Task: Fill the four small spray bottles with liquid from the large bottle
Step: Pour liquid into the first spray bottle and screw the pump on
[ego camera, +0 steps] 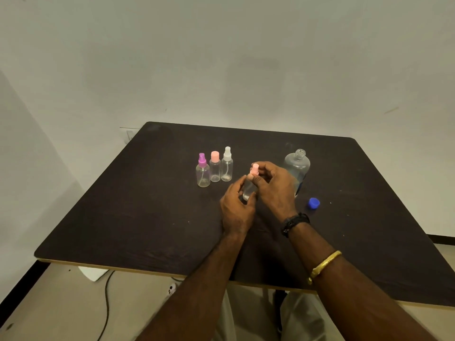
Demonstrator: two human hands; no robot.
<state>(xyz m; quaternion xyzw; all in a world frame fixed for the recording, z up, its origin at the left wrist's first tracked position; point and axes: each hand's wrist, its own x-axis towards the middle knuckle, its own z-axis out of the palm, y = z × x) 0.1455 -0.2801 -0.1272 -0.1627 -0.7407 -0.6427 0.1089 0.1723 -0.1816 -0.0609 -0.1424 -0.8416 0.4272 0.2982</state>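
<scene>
Hands met over a dark worktop (147, 217) as a person worked on one small spray bottle (248, 190): the left hand (236, 207) gripped its clear body while the right hand (273, 185) pinched its pink spray cap (254, 168). Three more small bottles (214, 169) stood in a row just behind, and the large bottle (296, 168) stood open at right, its blue cap (314, 203) lying apart (whether the held bottle was filled could not be told). Turning that cap cleanly would call for a steady, upright body and a light twist.
</scene>
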